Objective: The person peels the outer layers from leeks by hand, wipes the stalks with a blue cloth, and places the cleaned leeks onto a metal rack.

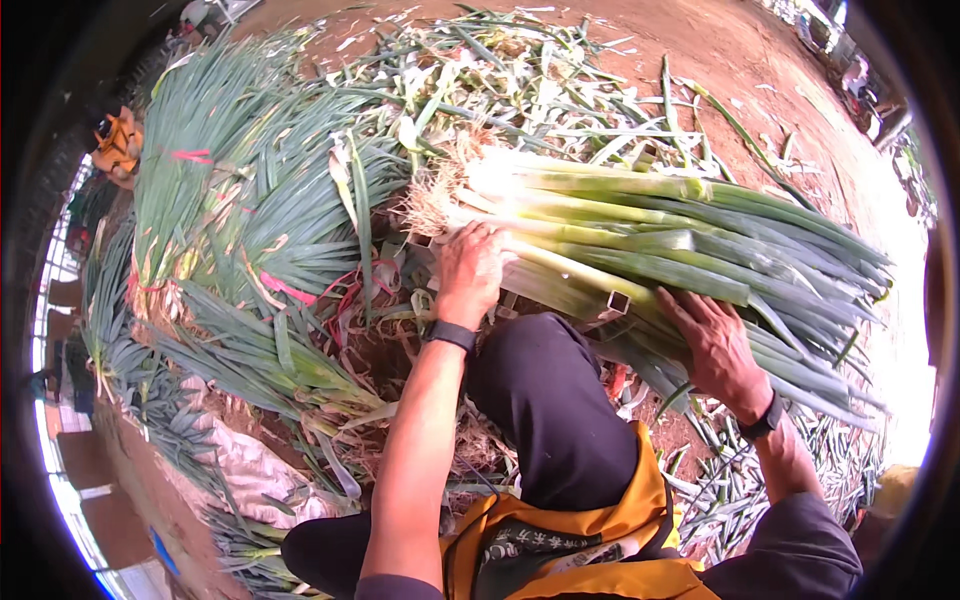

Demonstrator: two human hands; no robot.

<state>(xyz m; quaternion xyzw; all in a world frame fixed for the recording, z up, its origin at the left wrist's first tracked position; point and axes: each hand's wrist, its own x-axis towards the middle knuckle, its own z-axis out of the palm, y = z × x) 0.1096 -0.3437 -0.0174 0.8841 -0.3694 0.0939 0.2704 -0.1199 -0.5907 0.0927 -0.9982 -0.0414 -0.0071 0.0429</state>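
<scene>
A thick bundle of long green onions (620, 235) lies across a low metal frame (618, 303) in front of my knee, roots to the left and leaves to the right. My left hand (472, 265) curls over the white stalks of the bundle, just right of the shaggy roots (435, 200). Farther right, my right hand (715, 345) lies on the near side of the green leaves, its fingers stretched out. The undersides of the stalks are hidden, and the bundle covers most of the frame.
Piled green onions (260, 190) fill the left side, some bound with pink ties (287, 290). Loose trimmed leaves (560, 95) are heaped beyond the bundle, and more leaf scraps (740, 490) litter the ground at lower right. A whitish sack (250, 460) lies at lower left.
</scene>
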